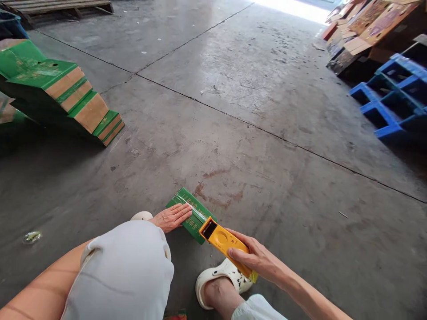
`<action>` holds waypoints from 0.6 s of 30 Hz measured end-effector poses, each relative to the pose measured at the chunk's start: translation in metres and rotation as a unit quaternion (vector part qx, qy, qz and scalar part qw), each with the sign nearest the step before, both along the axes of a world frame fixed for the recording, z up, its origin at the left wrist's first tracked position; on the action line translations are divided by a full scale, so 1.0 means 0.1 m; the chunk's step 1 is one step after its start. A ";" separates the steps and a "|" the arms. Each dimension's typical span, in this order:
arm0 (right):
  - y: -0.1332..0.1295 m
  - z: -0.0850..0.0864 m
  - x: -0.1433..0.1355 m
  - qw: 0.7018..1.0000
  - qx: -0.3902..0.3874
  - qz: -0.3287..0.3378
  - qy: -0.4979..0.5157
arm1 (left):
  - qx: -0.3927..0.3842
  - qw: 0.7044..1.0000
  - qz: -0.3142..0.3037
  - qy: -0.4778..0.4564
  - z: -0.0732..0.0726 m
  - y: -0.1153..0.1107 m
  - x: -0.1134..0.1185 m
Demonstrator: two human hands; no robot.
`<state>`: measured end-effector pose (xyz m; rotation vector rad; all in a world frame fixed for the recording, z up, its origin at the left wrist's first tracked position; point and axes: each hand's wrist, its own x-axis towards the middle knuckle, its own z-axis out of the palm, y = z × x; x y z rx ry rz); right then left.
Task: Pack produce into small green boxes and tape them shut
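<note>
A green cardboard box (196,229) with printed lettering lies on the concrete floor before my feet, a shiny strip of clear tape (185,202) along its top. My left hand (173,218) rests flat on the box's left part, fingers stretched out and close together. My right hand (248,253) is wrapped round a yellow tape dispenser (225,240). The dispenser's dark front end is at the box's right end; whether it touches the cardboard I cannot tell. Part of the box's top is hidden by the dispenser and my left hand.
Stacked green cartons (60,84) stand on the left. Blue plastic crates (396,98) and piled cardboard boxes (373,35) are on the right. A wooden pallet (63,6) lies at the back left. My white clog (216,278) is near the box; a small clear scrap (32,238) lies left.
</note>
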<state>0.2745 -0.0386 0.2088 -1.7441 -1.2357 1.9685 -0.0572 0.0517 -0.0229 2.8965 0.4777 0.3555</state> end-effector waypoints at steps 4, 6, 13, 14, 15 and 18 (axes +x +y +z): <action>0.00 -0.08 0.00 1.000 0.014 0.025 0.008 | 0.025 1.000 -0.001 -0.009 0.02 -0.01 -0.04; 0.03 -0.13 0.01 0.999 0.015 0.038 0.003 | 0.041 0.999 0.003 -0.012 0.01 -0.02 -0.04; 0.08 -0.23 0.09 0.999 -0.002 0.046 0.000 | 0.066 0.997 0.023 -0.028 -0.01 -0.06 0.01; 0.09 -0.23 0.10 0.999 -0.006 0.049 0.001 | 0.066 0.997 0.029 -0.030 -0.01 -0.07 0.02; 0.10 -0.23 0.11 0.999 -0.011 0.053 0.001 | 0.067 0.997 0.035 -0.031 0.00 -0.07 0.02; 0.14 -0.21 0.13 0.998 -0.020 0.057 -0.013 | 0.078 0.995 0.050 -0.024 0.03 -0.07 0.03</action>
